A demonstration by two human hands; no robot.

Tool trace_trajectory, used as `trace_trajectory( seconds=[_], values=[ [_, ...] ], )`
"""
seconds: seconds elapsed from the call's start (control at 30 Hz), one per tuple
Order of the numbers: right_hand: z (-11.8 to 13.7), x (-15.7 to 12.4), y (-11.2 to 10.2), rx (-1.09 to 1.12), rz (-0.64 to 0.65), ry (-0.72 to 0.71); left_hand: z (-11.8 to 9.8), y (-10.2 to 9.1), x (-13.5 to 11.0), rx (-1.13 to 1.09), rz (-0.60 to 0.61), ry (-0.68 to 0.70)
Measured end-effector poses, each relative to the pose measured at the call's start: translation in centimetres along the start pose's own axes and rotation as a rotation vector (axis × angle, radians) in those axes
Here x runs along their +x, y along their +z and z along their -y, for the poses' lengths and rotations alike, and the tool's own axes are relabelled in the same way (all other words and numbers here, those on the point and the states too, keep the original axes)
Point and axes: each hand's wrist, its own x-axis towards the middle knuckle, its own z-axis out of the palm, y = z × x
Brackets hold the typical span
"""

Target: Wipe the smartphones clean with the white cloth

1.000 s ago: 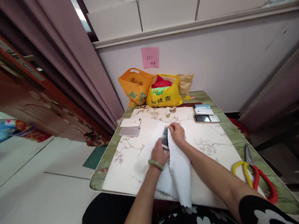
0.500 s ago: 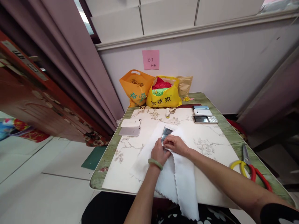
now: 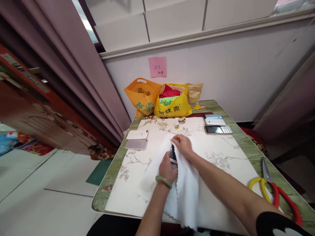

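Note:
My left hand [image 3: 167,167], with a green bangle at its wrist, is closed on the lower left side of a smartphone [image 3: 172,155] with a dark screen and a pale lower edge. A white cloth [image 3: 188,193] with a scalloped edge lies under the phone, and one flap of it covers the phone's right part. My right hand [image 3: 182,144] pinches this flap near the phone's top. The cloth's lower end hangs over the table's front edge.
Two phones [image 3: 136,144] lie on the left, several more [image 3: 218,130] at the right rear. Behind stand an orange bag [image 3: 142,95], a yellow bag [image 3: 173,106] and a brown paper bag [image 3: 195,93]. A small bottle [image 3: 176,124] sits centrally; scissors [image 3: 267,173] lie near the right edge.
My right hand has moved up along the phone, drawing the cloth flap over its right part. My left hand keeps its grip. The view has shifted slightly.

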Motion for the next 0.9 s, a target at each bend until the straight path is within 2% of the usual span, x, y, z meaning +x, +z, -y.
trace_trajectory(
  seconds=[0.2,0.43,0.53,0.63,0.8,0.9],
  values=[
    [-1.0,1.4,0.1,-0.126,-0.129,0.072,0.3,0.1,0.0,0.043,0.004,0.005],
    [-1.6,-1.4,-1.6,-0.246,-0.084,0.014,0.5,0.3,0.1,-0.04,-0.004,-0.023],
    [-1.7,-3.0,-2.5,-0.282,-0.015,-0.028,0.4,0.4,0.1,-0.056,-0.012,-0.08],
    [-1.6,-4.8,-3.4,-0.282,0.083,-0.097,0.3,0.3,0.1,-0.056,-0.01,-0.076],
    [-0.7,-7.4,-4.6,-0.175,0.263,-0.238,0.2,0.2,0.0,-0.077,-0.013,-0.043],
    [0.2,-7.5,-4.4,-0.101,0.369,-0.308,0.4,0.2,0.0,-0.071,-0.003,-0.036]
  ],
)
